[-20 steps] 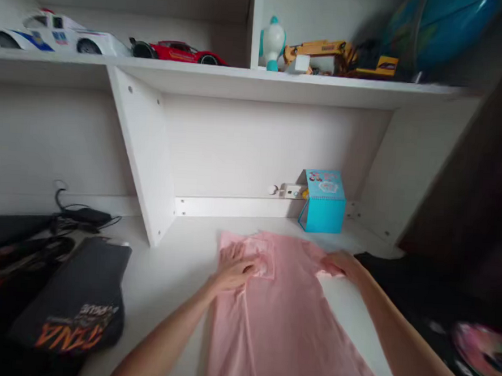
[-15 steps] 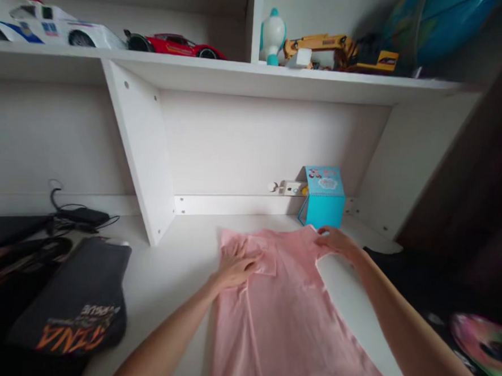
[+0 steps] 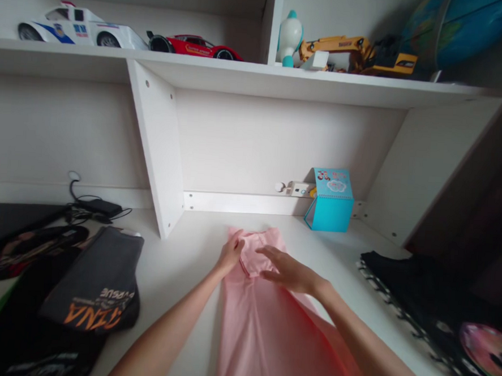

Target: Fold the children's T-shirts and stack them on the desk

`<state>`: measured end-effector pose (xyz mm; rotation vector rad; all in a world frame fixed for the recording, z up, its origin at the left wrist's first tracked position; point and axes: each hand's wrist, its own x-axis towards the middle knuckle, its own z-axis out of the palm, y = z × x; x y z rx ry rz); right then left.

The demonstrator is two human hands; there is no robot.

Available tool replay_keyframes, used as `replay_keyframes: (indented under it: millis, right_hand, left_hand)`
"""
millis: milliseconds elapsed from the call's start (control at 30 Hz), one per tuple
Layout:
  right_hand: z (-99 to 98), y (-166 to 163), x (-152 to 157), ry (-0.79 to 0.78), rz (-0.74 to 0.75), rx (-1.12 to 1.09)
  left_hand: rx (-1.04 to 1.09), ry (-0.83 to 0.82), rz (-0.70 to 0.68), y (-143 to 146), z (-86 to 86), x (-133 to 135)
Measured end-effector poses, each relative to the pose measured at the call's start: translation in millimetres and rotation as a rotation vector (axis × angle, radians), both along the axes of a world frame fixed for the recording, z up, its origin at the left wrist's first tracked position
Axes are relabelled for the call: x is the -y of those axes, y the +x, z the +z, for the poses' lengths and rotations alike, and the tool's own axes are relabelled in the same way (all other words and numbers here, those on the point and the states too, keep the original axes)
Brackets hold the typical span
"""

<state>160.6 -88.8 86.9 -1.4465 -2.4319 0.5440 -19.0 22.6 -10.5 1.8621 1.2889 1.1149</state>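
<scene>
Below shelf (image 3: 326, 78) of toys (image 3: 194, 46), left fingers (image 3: 235, 245) on garment (image 3: 246, 324).

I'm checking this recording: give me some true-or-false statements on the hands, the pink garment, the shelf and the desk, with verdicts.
1. The left hand touches the pink garment. True.
2. The right hand is on the dark clothing. False: the right hand is over the pink garment.
3. The red toy car stands on the shelf, beside the white toy car. True.
4. The blue calendar lies flat. False: it stands propped on the white desk.
</scene>
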Motion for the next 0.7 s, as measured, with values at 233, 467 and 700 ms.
replay_keyframes:
  millis: [233,467,700]
  right_hand:
    - [-40.9,74.1,104.7,-0.035,-0.306,0.248]
    - [-18.4,46.1,136.0,-0.121,-0.165,0.055]
    - [-32.0,40.7,119.4,0.251,-0.121,-0.03]
  left_hand:
    - [-0.137,0.1,0.008,12.0,3.8,-1.9]
    - [-0.24,0.092,-0.008,10.0,23.9,-19.9]
    - [-0.494,0.206,0.034,11.5,34.0,-2.6]
